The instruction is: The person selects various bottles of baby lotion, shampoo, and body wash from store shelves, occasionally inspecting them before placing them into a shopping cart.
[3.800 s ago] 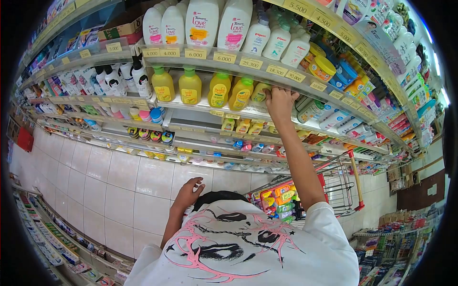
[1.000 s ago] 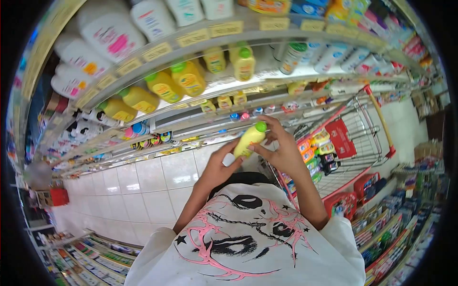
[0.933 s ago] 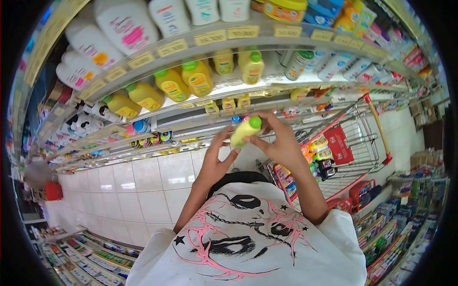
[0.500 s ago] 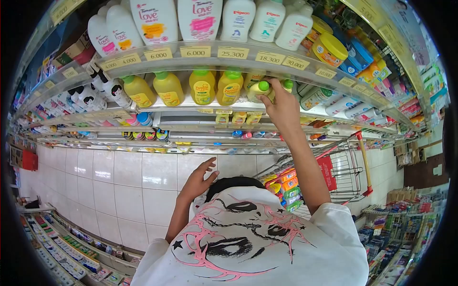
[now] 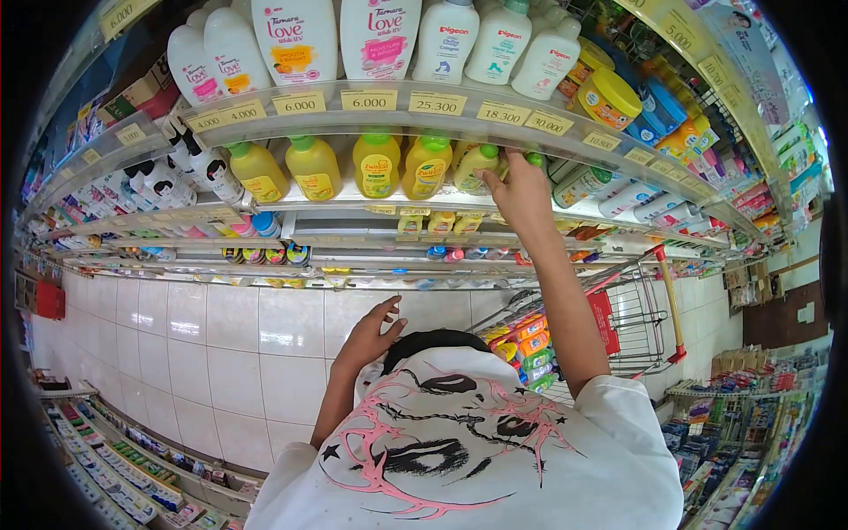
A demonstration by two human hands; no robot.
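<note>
My right hand [image 5: 521, 201] reaches up to the shelf holding yellow Zwitsal bottles. Its thumb lies against the side of a pale yellow bottle with a light-green cap [image 5: 475, 170], and its fingers curl in beside that bottle, their tips partly hidden. Another green cap [image 5: 533, 159] shows just right of the fingers. Further left, more yellow bottles [image 5: 377, 164] stand upright in a row. My left hand [image 5: 371, 336] hovers low over the floor, fingers apart, holding nothing.
A clear shelf lip with price tags [image 5: 368, 101] runs just above the right hand. White bottles [image 5: 446, 44] stand on the upper shelf. A shopping cart [image 5: 632, 322] with colourful packs [image 5: 534, 344] stands at the right. Other racks [image 5: 115, 468] line the aisle behind.
My right hand's fingers have slid deeper among the bottles. The pale yellow bottle by the thumb now leans less. My left hand stays nearly still, and the view has shifted slightly.
</note>
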